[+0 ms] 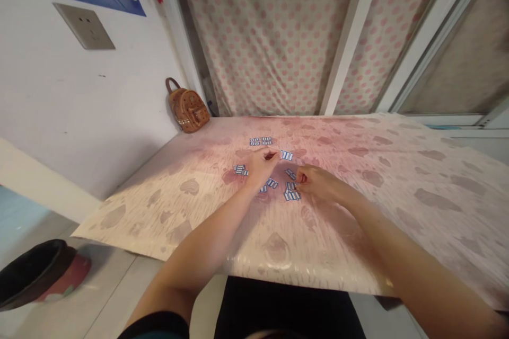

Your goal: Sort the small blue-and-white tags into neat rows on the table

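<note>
Small white rectangular pieces with blue edges lie in clusters on the table; their exact kind is too small to tell. My left hand [260, 167] is closed in a pinch, its fingertips at the left end of a short row of pieces [287, 155]. Whatever sits between those fingers is hidden. Curled closed, my right hand [318, 182] has its fingertips at the edge of a front cluster [292, 195], and a small pair of pieces [290, 174] lies just beyond. Other pieces [272, 183] show beside my left wrist, partly covered by it.
Two neat groups of pieces [261, 141] lie farther back, and another cluster [240, 170] is left of my left hand. A patterned cover spreads over the table [397, 212]. A brown mini backpack [191, 110] leans at the wall corner. On the floor stands a dark-rimmed bin [67, 275].
</note>
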The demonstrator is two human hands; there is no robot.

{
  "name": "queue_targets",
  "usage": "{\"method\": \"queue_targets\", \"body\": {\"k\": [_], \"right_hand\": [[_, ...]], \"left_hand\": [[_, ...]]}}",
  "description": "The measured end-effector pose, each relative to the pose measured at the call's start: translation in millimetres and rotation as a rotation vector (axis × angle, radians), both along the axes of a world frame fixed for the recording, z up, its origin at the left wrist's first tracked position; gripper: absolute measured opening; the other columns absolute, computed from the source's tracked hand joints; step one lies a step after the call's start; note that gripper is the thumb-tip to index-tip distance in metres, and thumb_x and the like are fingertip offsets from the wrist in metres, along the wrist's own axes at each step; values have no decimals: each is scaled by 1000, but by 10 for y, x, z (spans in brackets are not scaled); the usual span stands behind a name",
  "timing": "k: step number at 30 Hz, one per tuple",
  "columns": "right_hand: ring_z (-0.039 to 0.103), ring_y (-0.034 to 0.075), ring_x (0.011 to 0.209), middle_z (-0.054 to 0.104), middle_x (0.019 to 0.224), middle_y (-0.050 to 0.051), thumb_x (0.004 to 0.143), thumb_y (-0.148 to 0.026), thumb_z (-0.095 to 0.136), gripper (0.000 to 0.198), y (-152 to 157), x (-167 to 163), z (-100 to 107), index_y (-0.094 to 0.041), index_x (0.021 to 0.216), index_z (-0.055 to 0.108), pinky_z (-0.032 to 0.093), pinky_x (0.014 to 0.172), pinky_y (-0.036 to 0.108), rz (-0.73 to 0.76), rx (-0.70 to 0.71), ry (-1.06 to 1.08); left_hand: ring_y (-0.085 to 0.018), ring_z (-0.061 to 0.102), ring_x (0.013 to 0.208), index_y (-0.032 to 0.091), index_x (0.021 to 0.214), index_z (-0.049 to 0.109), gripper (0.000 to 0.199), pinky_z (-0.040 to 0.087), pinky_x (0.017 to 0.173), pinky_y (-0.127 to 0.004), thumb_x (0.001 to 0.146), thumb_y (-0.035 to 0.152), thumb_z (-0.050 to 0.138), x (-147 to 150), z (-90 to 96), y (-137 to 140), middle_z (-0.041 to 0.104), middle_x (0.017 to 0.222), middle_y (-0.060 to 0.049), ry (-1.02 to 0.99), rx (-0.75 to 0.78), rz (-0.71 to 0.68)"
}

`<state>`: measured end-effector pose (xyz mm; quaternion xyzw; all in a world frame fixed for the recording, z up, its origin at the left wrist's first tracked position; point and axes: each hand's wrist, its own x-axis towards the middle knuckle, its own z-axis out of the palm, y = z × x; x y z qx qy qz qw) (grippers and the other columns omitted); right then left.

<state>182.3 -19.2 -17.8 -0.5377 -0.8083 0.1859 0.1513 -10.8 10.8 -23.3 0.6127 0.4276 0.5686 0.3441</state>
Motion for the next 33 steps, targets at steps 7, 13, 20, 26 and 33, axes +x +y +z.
{"method": "queue_targets", "body": {"k": [7, 13, 20, 26, 33], "right_hand": [[48, 15, 64, 57, 72, 1, 70, -17, 58, 12, -24, 12, 5, -21, 68, 48, 31, 58, 28, 20, 25, 4], [54, 16, 66, 62, 72, 1, 75, -14, 52, 8, -18, 35, -24, -21, 78, 54, 36, 60, 28, 63, -15, 150], [61, 18, 75, 70, 82, 3, 76, -24, 52, 17, 41, 74, 77, -20, 82, 68, 45, 69, 29, 57, 36, 400], [58, 16, 67, 65, 71, 1, 73, -24, 49, 16, 29, 58, 211, -20, 74, 65, 41, 65, 28, -144, 167, 464], [59, 16, 57, 64, 64, 1, 78, -34, 50, 16, 45, 10, 124, -21, 71, 56, 44, 60, 27, -189, 15, 656]], "left_hand": [[-14, 65, 70, 15, 74, 73, 8, 48, 71, -25, 78, 15, 66, 8, -8, 2, 72, 74, -3, 2, -14, 4], [-14, 65, 70, 14, 73, 73, 8, 48, 71, -25, 77, 16, 67, 5, -21, 12, 73, 74, -4, -7, -9, 13], [-15, 65, 68, 14, 75, 74, 11, 47, 66, -24, 78, 22, 67, -16, -92, 58, 73, 74, -5, 14, -3, -5], [-15, 65, 63, 15, 72, 72, 12, 47, 63, -24, 78, 23, 66, 30, -68, -10, 72, 68, -4, 14, -67, -75], [-14, 67, 61, 15, 70, 70, 11, 49, 62, -23, 79, 18, 64, 71, -10, -72, 72, 67, -3, -47, -133, -100]]}}
